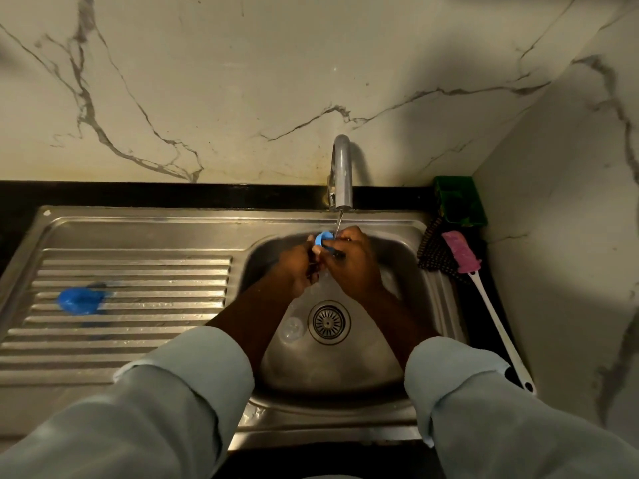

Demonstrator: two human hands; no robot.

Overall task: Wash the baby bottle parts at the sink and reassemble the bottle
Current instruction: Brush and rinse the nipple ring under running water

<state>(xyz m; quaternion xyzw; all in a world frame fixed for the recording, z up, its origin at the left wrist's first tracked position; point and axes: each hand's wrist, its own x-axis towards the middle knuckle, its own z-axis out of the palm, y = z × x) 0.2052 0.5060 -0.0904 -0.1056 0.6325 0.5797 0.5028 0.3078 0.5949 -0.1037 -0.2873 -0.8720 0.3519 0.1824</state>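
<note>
Over the steel sink basin (387, 361), my left hand (299, 267) and my right hand (352, 261) meet under the tap (342, 174). Both grip a light blue ring-shaped bottle part (322, 238), which a thin stream of water hits. Something dark shows between my fingers just right of the ring; I cannot tell what it is. A clear round part (292, 328) lies on the basin floor, left of the drain (329, 322). A blue cap (81, 300) rests on the ribbed draining board (138, 340) at the left.
A pink-headed brush with a long white handle (484, 295) lies on the counter to the right of the sink. Beside it is a dark scrubber (434, 255), and a green holder (458, 202) stands in the back corner. Marble walls close the back and right.
</note>
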